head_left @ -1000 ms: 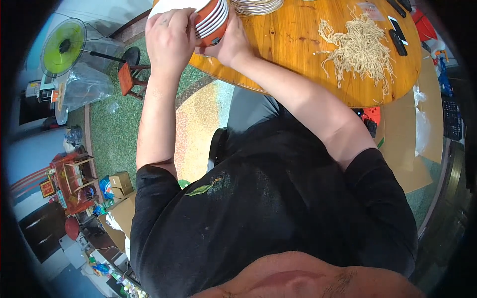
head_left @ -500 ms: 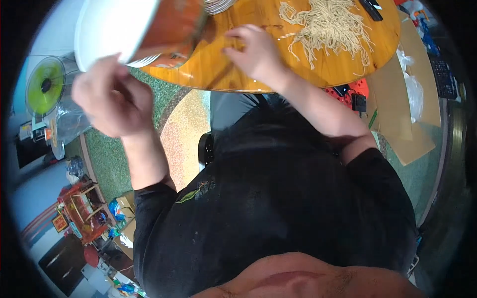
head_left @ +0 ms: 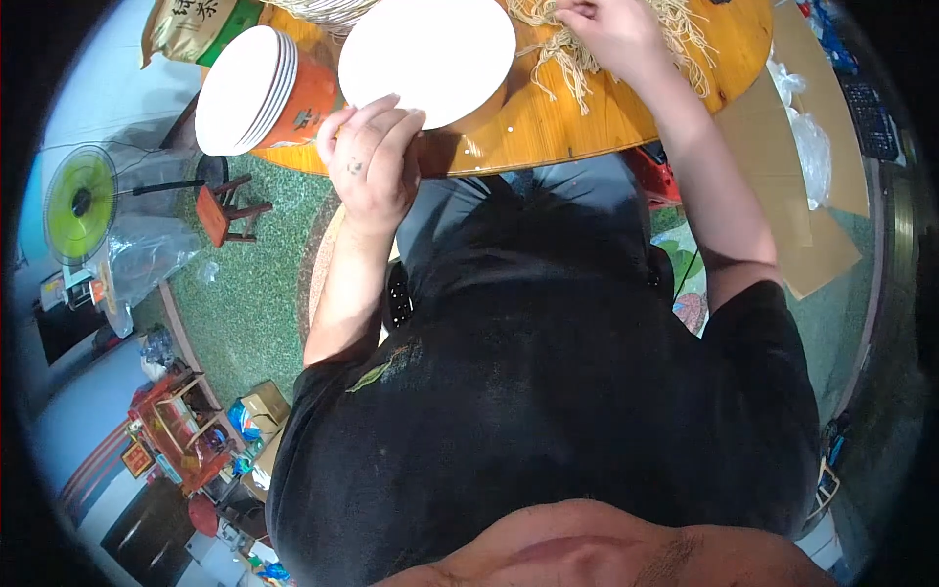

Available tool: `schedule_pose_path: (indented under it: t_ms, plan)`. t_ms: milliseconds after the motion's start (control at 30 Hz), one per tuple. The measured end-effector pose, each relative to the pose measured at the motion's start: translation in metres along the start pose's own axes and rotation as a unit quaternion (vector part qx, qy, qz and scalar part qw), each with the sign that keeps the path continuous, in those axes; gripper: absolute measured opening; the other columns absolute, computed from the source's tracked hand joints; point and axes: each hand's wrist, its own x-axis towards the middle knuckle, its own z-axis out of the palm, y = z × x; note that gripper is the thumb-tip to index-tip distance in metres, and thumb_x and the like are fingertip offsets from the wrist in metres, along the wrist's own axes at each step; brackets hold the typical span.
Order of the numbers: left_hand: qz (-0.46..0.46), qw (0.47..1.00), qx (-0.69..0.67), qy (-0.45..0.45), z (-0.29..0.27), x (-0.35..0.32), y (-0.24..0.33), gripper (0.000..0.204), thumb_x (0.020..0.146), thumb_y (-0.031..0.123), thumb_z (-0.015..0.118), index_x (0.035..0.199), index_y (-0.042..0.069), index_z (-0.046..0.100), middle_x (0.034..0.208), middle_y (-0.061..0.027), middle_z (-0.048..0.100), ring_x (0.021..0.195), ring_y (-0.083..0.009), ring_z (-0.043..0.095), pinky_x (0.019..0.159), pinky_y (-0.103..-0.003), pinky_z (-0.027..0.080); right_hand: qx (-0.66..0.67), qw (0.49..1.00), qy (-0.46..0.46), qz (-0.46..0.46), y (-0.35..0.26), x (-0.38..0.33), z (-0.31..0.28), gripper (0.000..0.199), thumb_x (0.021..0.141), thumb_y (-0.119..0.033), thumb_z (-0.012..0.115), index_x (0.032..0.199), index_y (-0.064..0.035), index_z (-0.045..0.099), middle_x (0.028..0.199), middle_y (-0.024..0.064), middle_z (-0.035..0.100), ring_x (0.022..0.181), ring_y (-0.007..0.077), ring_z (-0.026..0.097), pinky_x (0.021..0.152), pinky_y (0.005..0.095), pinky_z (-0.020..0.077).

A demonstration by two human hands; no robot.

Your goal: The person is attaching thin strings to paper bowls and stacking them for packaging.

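Note:
A large round tub [head_left: 427, 59], its white inside facing up at me, stands over the near edge of the wooden table. At its lower-left rim my left hand [head_left: 372, 161] is closed with its fingertips on the edge; the thumb is hidden. To the right, my right hand [head_left: 616, 39] is over a loose heap of beige cords [head_left: 562, 68], its fingers pinched on some strands. Left of the tub leans a stack of orange paper tubs [head_left: 303, 103] with white rims and insides.
Behind the stack lies a green and tan printed bag [head_left: 196, 29]. Beside it is a bundle of pale strands [head_left: 318, 12]. A green fan [head_left: 80, 201] and a small red stool [head_left: 225, 210] stand on the floor at left. Flattened cardboard [head_left: 802, 166] lies at right.
My left hand has moved right, and one tub now sits apart from the stack in front of me. My right hand has moved right and away, from bare table onto the cords.

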Motion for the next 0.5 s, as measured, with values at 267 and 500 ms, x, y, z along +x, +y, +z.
schedule_pose_path:
  t_ms: [267,500]
  plan:
    - [-0.021,0.997,0.066,-0.043,-0.003,0.004,-0.012,0.041,0.078,0.003,0.067,0.117,0.011,0.072,0.122,-0.0044,0.069,0.122,-0.0253,0.062,0.106,-0.046,0.041,-0.295,0.914,-0.226,0.162,-0.011,0.054,0.039,0.016,0.086,-0.02,0.071,0.086,-0.0041,0.075,0.086,0.0202,0.073,0.082,0.038,0.071,0.075,0.0457,0.0559]
    - [-0.049,0.997,-0.066,0.008,-0.013,0.003,0.032,0.033,0.079,-0.005,0.075,0.108,0.006,0.065,0.109,-0.0126,0.068,0.1,-0.0294,0.066,0.091,-0.041,0.048,-0.175,0.98,-0.012,0.097,-0.024,0.004,0.026,0.009,0.089,-0.008,0.07,0.09,0.0007,0.07,0.084,0.0167,0.068,0.076,0.0296,0.068,0.069,0.0396,0.0538]
